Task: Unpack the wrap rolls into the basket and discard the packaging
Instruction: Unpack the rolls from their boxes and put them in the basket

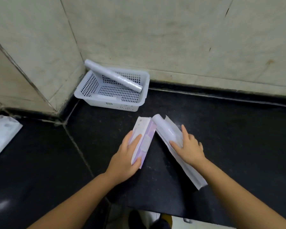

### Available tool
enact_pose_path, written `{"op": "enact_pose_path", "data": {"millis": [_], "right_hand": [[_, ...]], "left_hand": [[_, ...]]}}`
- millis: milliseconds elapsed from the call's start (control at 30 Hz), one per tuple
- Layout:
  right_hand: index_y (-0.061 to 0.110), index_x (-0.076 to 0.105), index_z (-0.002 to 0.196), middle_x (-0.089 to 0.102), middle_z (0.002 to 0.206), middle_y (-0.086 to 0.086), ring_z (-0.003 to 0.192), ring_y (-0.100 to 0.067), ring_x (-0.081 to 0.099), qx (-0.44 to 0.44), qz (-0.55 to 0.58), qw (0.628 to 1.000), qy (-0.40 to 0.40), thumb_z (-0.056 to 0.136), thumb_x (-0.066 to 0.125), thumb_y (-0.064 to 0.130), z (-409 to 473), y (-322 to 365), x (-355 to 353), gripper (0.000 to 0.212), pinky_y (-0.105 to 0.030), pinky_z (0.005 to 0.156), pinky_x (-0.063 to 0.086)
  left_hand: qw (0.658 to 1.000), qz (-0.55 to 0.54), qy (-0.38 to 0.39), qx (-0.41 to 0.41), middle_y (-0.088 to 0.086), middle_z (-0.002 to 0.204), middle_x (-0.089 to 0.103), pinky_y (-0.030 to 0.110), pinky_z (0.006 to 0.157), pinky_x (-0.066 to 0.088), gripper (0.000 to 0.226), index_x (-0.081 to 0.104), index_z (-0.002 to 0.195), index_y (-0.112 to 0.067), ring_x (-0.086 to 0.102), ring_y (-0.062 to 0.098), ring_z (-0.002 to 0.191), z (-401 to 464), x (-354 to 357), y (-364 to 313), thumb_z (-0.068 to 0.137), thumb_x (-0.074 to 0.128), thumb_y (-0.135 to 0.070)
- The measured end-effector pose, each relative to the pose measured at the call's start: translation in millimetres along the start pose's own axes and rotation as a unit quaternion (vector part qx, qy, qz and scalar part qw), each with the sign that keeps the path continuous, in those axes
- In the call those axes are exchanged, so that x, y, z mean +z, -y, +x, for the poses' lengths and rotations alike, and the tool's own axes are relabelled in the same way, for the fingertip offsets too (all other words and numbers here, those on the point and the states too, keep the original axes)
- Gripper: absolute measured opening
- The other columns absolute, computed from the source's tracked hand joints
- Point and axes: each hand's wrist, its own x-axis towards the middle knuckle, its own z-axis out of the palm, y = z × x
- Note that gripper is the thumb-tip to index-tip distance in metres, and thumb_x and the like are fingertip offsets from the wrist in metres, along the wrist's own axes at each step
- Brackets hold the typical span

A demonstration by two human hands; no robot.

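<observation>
A white perforated basket point(144, 90) stands in the corner of the black counter. One wrap roll point(112, 76) leans diagonally across it, its upper end over the back left rim. My left hand point(125, 156) grips a pale purple and white carton point(144, 138) near its lower end. To its right, my right hand point(188, 146) presses fingers onto a wrap roll point(165, 129) lying inside a clear plastic sleeve point(188, 171) that runs down to the counter's front edge. Carton and sleeve meet at their far ends in a V.
A flat white packet point(2, 134) lies on the counter at the far left. Tiled walls point(172, 38) close off the back and left. The black counter point(229, 129) stretches to the right, and its front edge point(155, 210) drops off below my arms.
</observation>
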Motion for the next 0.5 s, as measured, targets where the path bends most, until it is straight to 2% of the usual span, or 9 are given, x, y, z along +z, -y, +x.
{"op": "enact_pose_path", "data": {"millis": [67,167,200,300,367,433,500], "right_hand": [[0.028,0.005,0.151,0.037,0.148,-0.010,0.134,-0.026,0.039,-0.049,0.131,0.989,-0.037,0.088,0.047,0.055,-6.2,16.3,-14.4,0.080,-0.047,0.112,0.030],[0.036,0.004,0.149,0.038,0.147,0.002,0.126,-0.012,0.045,-0.094,0.354,0.930,0.037,0.086,0.055,0.051,-20.2,51.1,-34.5,0.082,-0.026,0.096,0.042],[0.038,0.004,0.149,0.040,0.145,0.005,0.122,-0.009,0.048,-0.100,0.395,0.911,0.060,0.085,0.057,0.048,-25.0,60.2,-39.1,0.083,-0.025,0.095,0.045],[0.034,0.016,0.147,0.048,0.138,0.007,0.119,-0.008,0.052,-0.106,0.447,0.888,0.032,0.086,0.064,0.035,-34.4,71.3,-49.9,0.078,-0.034,0.101,0.047],[0.033,0.025,0.144,0.049,0.129,0.014,0.113,-0.003,0.052,-0.128,0.432,0.893,-0.008,0.084,0.067,0.030,-39.3,68.9,-55.1,0.073,-0.021,0.094,0.047],[0.034,0.029,0.142,0.050,0.125,0.021,0.108,0.005,0.055,-0.154,0.421,0.893,-0.031,0.083,0.069,0.025,-45.7,65.5,-59.5,0.072,-0.011,0.083,0.047],[0.035,0.031,0.141,0.052,0.129,0.020,0.109,0.010,0.055,-0.174,0.428,0.886,-0.045,0.081,0.071,0.021,-53.5,64.7,-62.3,0.073,-0.011,0.083,0.051]], "left_hand": [[0.998,0.003,-0.030,0.047,0.004,0.158,0.010,0.016,0.069,0.043,0.076,0.021,0.148,-0.026,0.042,0.026,0.133,0.4,-10.8,-8.7,0.083,0.061,-0.023],[0.991,0.040,-0.049,0.121,0.012,0.154,0.023,0.015,0.068,0.049,0.079,0.025,0.145,-0.024,0.053,0.030,0.124,2.4,-25.8,-28.4,0.077,0.066,-0.024],[0.987,0.060,-0.044,0.145,0.014,0.152,0.026,0.019,0.072,0.054,0.079,0.025,0.144,-0.023,0.052,0.031,0.124,2.9,-30.3,-34.8,0.077,0.066,-0.026],[0.978,0.084,-0.039,0.186,0.017,0.150,0.031,0.032,0.088,0.056,0.075,0.030,0.143,-0.019,0.047,0.031,0.129,4.6,-41.2,-49.1,0.078,0.064,-0.033],[0.984,0.025,-0.058,0.165,0.008,0.151,0.028,0.034,0.103,0.046,0.078,0.032,0.143,-0.014,0.038,0.023,0.136,6.6,-47.1,-56.9,0.077,0.067,-0.038],[0.991,-0.032,-0.066,0.116,-0.004,0.149,0.025,0.033,0.112,0.034,0.087,0.024,0.146,-0.013,0.030,0.012,0.138,13.9,-52.8,-70.0,0.077,0.070,-0.040],[0.995,-0.054,-0.053,0.071,-0.007,0.150,0.029,0.034,0.113,0.031,0.093,0.015,0.149,-0.018,0.029,0.010,0.137,27.0,-56.1,-87.5,0.078,0.069,-0.044]]}}
